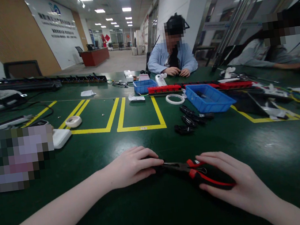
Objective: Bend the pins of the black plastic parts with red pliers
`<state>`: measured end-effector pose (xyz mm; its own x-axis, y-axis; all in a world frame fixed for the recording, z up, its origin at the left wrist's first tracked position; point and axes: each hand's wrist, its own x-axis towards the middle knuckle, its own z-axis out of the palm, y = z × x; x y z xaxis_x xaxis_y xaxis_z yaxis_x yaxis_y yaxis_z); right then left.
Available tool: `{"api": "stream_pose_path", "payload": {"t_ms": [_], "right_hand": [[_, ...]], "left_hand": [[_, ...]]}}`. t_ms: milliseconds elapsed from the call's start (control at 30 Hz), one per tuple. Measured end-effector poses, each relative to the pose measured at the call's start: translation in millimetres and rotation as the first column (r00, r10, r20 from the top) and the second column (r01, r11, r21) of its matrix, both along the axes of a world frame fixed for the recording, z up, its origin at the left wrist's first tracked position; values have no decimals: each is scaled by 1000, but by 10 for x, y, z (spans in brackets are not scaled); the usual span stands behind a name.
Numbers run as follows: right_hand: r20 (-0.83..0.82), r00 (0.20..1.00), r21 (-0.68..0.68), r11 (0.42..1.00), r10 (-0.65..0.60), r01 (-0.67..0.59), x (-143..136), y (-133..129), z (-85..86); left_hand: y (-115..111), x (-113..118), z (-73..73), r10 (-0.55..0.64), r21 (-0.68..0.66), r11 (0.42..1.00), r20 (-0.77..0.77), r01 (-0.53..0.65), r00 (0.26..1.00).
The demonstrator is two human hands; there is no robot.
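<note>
My right hand is wrapped around the red and black handles of a pair of pliers that lie low over the green table. The pliers' dark jaws point left and reach my left hand. That hand lies palm down with its fingers curled over a small dark part at the jaw tips; the part itself is mostly hidden. A little pile of black plastic pieces rests farther back, right of centre.
A blue bin, a white tape ring and red strips sit beyond yellow floor-style markings. A white box and tape roll lie at left. Two other people work at the far side.
</note>
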<state>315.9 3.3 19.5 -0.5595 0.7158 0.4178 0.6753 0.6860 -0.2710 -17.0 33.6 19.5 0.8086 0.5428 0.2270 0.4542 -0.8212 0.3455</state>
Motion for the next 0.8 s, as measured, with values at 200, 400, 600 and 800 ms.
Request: {"api": "stream_pose_path", "payload": {"t_ms": [200, 400, 600, 800], "right_hand": [[-22, 1000, -27, 999, -17, 17, -3, 7, -14], [-32, 999, -69, 997, -31, 28, 4, 15, -21], [-36, 998, -101, 994, -48, 44, -4, 4, -13], [-38, 998, -88, 995, -54, 50, -1, 0, -12]], "left_hand": [[3, 2, 5, -5, 2, 1000, -21, 5, 1000], [6, 2, -12, -3, 2, 1000, -11, 3, 1000], [3, 2, -2, -7, 0, 1000, -8, 7, 1000], [0, 4, -5, -6, 15, 1000, 11, 6, 1000]]}}
